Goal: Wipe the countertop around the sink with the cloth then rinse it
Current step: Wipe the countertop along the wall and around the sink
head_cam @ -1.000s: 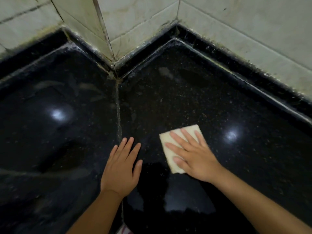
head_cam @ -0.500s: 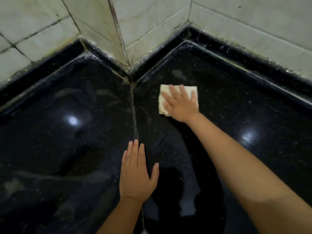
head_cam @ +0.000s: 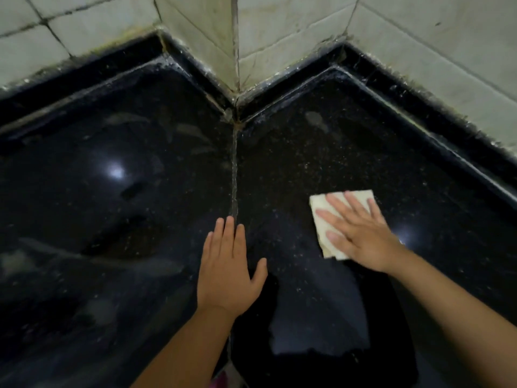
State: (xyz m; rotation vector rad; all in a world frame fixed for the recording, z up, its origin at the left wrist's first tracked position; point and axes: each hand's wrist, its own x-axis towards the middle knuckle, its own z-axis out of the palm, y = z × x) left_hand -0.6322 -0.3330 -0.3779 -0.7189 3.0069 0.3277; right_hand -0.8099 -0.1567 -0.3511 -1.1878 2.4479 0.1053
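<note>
A folded pale cream cloth [head_cam: 319, 204] lies flat on the glossy black granite countertop [head_cam: 307, 152], right of the grout seam. My right hand [head_cam: 361, 233] presses down on the cloth with fingers spread, covering most of it. My left hand [head_cam: 228, 268] rests palm down on the bare counter over the seam [head_cam: 234, 175], fingers together, holding nothing. No sink shows in this view.
A tiled wall corner [head_cam: 236, 51] juts toward me at the back, edged by a raised black lip [head_cam: 282, 82]. Tiled walls run left [head_cam: 42, 37] and right [head_cam: 433, 51]. Smears mark the left slab [head_cam: 126, 119]. Lamp glare spots [head_cam: 116, 172] shine on the counter.
My right hand has slid the cloth back from near the wall corner toward me and to the right. My left hand has barely moved.
</note>
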